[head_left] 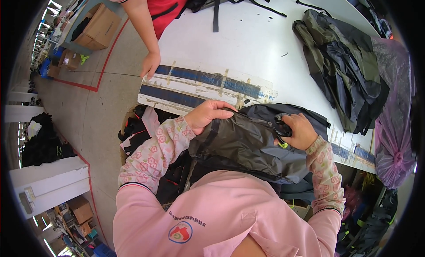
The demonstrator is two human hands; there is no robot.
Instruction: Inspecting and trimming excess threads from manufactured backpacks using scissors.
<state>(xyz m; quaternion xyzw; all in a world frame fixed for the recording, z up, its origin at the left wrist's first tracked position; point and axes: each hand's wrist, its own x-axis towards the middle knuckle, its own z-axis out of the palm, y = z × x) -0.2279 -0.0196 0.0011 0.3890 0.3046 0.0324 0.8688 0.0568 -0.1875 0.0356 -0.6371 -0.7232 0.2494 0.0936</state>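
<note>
A dark olive and black fabric bag [252,144] lies across the near table edge and hangs toward my body. At its upper left edge, my left hand [210,117] pinches the cloth between thumb and fingers. My right hand [300,130] is closed over the bag's right part, around a black looped piece [283,126] with a yellow-green end [282,144]. Whether that piece is a tool or part of the bag, I cannot tell. Its lower portion is hidden by my fingers and the cloth.
Another olive and black bag [341,66] lies on the white table [248,40] at the right. A co-worker's hand [151,64] rests at the table's far left corner. A pink plastic sack [394,110] hangs at the right. Dark fabric pieces [137,128] fill a box below left.
</note>
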